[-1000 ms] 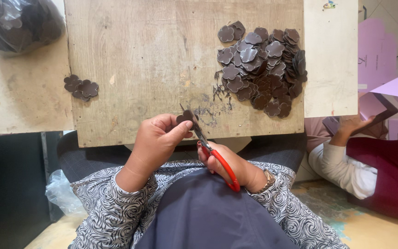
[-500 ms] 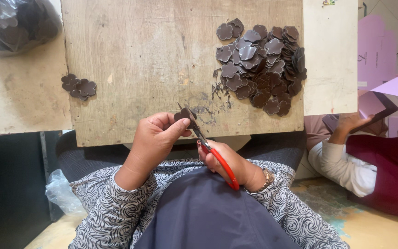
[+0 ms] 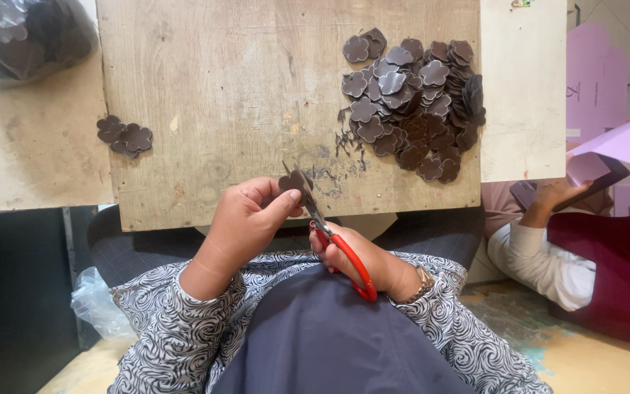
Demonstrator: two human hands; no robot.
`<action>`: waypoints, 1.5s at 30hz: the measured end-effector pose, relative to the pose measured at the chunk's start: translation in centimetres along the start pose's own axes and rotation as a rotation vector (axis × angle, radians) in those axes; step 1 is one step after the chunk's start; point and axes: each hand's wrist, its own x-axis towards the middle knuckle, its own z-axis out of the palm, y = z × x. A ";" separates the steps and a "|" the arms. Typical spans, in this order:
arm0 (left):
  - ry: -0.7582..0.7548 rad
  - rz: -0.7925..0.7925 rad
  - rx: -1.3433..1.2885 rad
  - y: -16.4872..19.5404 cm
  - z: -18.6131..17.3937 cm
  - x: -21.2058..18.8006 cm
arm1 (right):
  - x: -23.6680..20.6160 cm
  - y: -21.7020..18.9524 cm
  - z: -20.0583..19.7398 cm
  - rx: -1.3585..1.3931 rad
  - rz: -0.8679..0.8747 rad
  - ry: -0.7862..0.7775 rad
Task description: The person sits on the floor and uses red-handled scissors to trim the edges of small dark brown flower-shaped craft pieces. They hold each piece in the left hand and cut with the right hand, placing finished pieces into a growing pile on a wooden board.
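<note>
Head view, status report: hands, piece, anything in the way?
Left hand pinching brown flower piece. Right hand working red-handled scissors at its edge. Nothing blocking; cut pile apart on board.

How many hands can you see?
3. The left hand pinches a brown flower-shaped piece, the right hand works red-handled scissors, and another person's hand holds a pink sheet. Others may be hidden.
</note>
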 end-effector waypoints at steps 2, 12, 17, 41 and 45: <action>0.013 -0.020 0.063 0.4 -0.1 -0.2 | 0.1 0.2 0.0 0.014 -0.007 0.002; 0.110 0.076 0.358 1.7 0.3 -0.7 | 0.2 -0.1 0.0 -0.019 0.002 0.000; 0.070 0.072 0.326 1.7 0.2 -0.7 | 0.1 -0.4 -0.1 0.010 -0.001 -0.029; 0.013 -0.028 0.064 0.6 0.4 -0.2 | 0.1 -0.4 0.0 -0.052 0.005 0.036; -0.004 -0.009 0.016 0.3 0.5 -0.1 | 0.1 -0.2 0.0 -0.045 0.010 0.041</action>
